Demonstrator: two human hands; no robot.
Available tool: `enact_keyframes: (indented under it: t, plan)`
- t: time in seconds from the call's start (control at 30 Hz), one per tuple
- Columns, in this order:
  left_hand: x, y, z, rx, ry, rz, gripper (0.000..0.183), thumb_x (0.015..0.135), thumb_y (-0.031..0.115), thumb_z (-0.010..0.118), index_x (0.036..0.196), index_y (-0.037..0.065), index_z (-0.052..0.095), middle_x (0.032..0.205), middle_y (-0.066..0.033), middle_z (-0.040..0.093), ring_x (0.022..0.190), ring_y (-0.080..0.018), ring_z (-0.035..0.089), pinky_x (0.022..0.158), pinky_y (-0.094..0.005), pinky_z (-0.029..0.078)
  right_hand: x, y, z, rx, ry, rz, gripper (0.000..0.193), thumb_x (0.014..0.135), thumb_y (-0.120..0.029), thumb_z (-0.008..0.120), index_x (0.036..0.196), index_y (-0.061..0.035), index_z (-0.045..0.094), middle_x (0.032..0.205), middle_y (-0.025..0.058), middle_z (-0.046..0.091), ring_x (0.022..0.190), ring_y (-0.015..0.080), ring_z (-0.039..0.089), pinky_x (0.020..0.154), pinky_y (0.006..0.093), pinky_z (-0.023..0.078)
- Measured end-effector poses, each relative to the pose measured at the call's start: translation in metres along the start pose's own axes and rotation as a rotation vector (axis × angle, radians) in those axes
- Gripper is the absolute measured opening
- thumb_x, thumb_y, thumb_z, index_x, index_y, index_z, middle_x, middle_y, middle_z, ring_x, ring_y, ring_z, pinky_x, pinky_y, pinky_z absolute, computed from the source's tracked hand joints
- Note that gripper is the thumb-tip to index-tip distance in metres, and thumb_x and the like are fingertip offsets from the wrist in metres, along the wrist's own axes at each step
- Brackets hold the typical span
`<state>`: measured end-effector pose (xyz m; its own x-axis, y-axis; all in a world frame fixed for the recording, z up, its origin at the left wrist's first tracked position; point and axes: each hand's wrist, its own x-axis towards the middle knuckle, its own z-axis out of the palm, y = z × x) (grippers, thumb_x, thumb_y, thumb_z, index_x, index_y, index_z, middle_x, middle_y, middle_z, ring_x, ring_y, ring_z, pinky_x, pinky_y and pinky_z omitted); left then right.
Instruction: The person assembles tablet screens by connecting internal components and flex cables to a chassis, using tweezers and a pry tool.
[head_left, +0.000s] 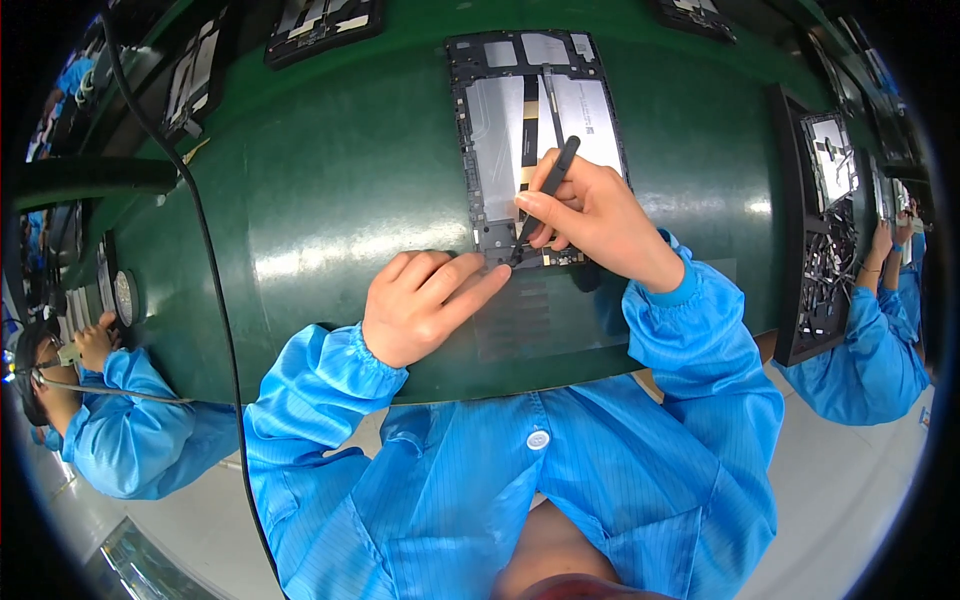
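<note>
1. On the green surface (330, 200) lies an opened tablet (537, 140), back cover off, its long axis running away from the person.
2. Right hand (590, 215) is clenched pen-fashion on a thin black tool (545, 190); the tool slants down toward the person's left, its tip at the tablet's near edge.
3. Left hand (425, 305) grasps nothing; it lies flat, forefinger stretched to that same near edge, just beside the tool tip.
4. Both hands meet there, the right one bearing the tool.
5. Blue-sleeved co-workers sit at either side
</note>
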<state>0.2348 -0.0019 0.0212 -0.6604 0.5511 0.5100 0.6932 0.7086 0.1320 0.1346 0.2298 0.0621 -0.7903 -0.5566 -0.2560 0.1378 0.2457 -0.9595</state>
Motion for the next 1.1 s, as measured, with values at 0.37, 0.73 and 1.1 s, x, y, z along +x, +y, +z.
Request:
enact_keyframes:
  t: [0.37, 0.73, 1.1]
  plan:
    - [0.002, 0.002, -0.001, -0.024, -0.012, -0.034, 0.050, 0.066, 0.015, 0.069, 0.116, 0.019, 0.074, 0.104, 0.0004, 0.065, 0.085, -0.0169, 0.061, 0.070, -0.0303, 0.048, -0.022, 0.007, -0.014, -0.067, 0.136, -0.148, 0.018, 0.098, -0.017, 0.067, 0.096, -0.0020, 0.057, 0.077, 0.0035, 0.064, 0.071, 0.0104, 0.065, 0.060, 0.0254, 0.050]
    - [0.002, 0.003, 0.002, -0.042, 0.007, -0.063, 0.049, 0.066, 0.016, 0.069, 0.114, 0.020, 0.075, 0.104, -0.0004, 0.065, 0.092, -0.0183, 0.063, 0.073, -0.0310, 0.050, -0.022, 0.011, -0.017, 0.033, 0.104, -0.094, 0.016, 0.097, -0.013, 0.069, 0.095, -0.0013, 0.058, 0.077, 0.0046, 0.066, 0.070, 0.0106, 0.067, 0.059, 0.0251, 0.053]
    - [0.004, 0.009, 0.004, 0.014, -0.031, -0.076, 0.056, 0.066, 0.010, 0.071, 0.119, 0.026, 0.075, 0.101, -0.0016, 0.062, 0.092, -0.0204, 0.061, 0.078, -0.0336, 0.054, -0.022, 0.011, -0.017, 0.006, 0.110, -0.107, 0.017, 0.097, -0.014, 0.069, 0.094, -0.0002, 0.059, 0.073, 0.0049, 0.065, 0.068, 0.0096, 0.065, 0.059, 0.0261, 0.054]
